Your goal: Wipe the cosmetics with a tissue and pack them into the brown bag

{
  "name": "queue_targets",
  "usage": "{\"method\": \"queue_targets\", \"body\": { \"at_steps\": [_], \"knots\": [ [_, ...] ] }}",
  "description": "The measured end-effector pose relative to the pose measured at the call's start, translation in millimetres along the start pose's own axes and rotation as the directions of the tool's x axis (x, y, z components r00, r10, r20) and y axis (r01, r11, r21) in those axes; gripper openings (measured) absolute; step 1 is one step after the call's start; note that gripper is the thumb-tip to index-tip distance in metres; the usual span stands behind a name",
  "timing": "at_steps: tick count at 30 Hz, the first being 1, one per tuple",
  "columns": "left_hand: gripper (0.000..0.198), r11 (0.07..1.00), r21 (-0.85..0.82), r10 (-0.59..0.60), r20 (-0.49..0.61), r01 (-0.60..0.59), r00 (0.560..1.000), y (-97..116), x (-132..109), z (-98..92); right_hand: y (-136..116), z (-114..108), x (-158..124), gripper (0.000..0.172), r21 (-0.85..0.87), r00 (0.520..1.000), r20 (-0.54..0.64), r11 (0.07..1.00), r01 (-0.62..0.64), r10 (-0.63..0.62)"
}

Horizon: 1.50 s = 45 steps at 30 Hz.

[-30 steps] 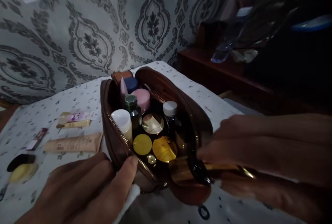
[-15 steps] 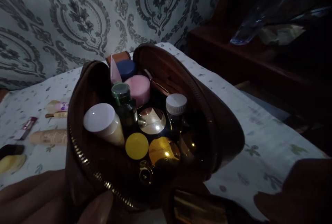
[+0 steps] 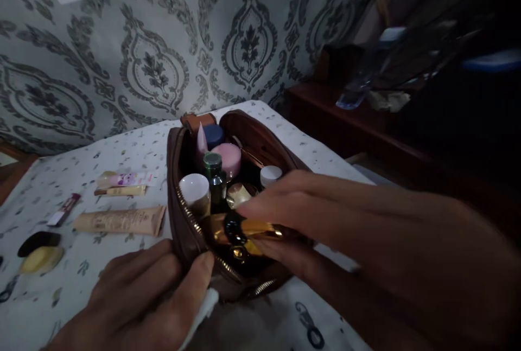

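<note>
An open brown zip pouch (image 3: 181, 221) stands on the patterned bedsheet (image 3: 134, 150). Inside it are several upright bottles and jars: a white cap (image 3: 194, 187), a green-capped dark bottle (image 3: 213, 169), a pink jar (image 3: 229, 158), a blue lid (image 3: 214, 135). My left hand (image 3: 146, 291) grips the pouch's near left rim, thumb on the zipper. My right hand (image 3: 325, 221) reaches over the pouch's mouth, fingers closed on a gold and black tube (image 3: 244, 229) held lying crosswise above the contents.
Left of the pouch lie a beige tube (image 3: 120, 221), a small pink-labelled tube (image 3: 122, 181), a thin stick (image 3: 63, 210), and a black and a yellow pad (image 3: 38, 250). A dark wooden shelf (image 3: 345, 123) stands at the right. Patterned wallpaper is behind.
My right hand has come back from the lower right and now holds the gold tube over the pouch's mouth. The view pulled back from the pouch.
</note>
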State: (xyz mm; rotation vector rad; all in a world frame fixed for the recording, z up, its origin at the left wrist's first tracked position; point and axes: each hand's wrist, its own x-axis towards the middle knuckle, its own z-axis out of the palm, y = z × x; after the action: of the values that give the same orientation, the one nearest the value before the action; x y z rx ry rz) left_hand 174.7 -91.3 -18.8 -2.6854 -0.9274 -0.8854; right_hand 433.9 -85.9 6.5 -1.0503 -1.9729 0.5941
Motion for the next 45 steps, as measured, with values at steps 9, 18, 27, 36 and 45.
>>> {"method": "queue_targets", "body": {
  "at_steps": [9, 18, 27, 36, 45],
  "knots": [
    [0.061, 0.987, -0.052, 0.159, 0.122, -0.153, 0.98, -11.7, 10.8, -6.9, -17.6, 6.5, 43.1, 0.019, -0.072, 0.914, 0.406, 0.996, 0.042, -0.009],
    [0.054, 0.977, -0.056, 0.211, 0.094, -0.206, 0.973, -13.4, 11.9, -5.4, -17.0, 11.0, 52.5, 0.018, -0.076, 0.876, 0.473, 0.995, -0.066, 0.095],
    [0.05, 0.976, 0.012, 0.218, 0.051, -0.219, 0.975, -15.9, 9.3, -2.4, -17.6, -1.0, 53.3, 0.016, -0.057, 0.847, 0.529, 0.998, -0.02, 0.048],
    [0.037, 0.975, 0.027, 0.218, 0.05, -0.219, 0.975, -18.2, 9.6, -4.5, -19.9, -2.8, 64.8, 0.023, -0.087, 0.781, 0.623, 0.996, 0.018, 0.04],
    [0.032, 0.977, 0.054, 0.207, 0.019, -0.208, 0.978, -11.8, 11.6, -3.9, -23.7, -20.2, 46.9, 0.008, 0.062, 0.981, 0.17, 0.993, -0.101, 0.089]
  ]
}}
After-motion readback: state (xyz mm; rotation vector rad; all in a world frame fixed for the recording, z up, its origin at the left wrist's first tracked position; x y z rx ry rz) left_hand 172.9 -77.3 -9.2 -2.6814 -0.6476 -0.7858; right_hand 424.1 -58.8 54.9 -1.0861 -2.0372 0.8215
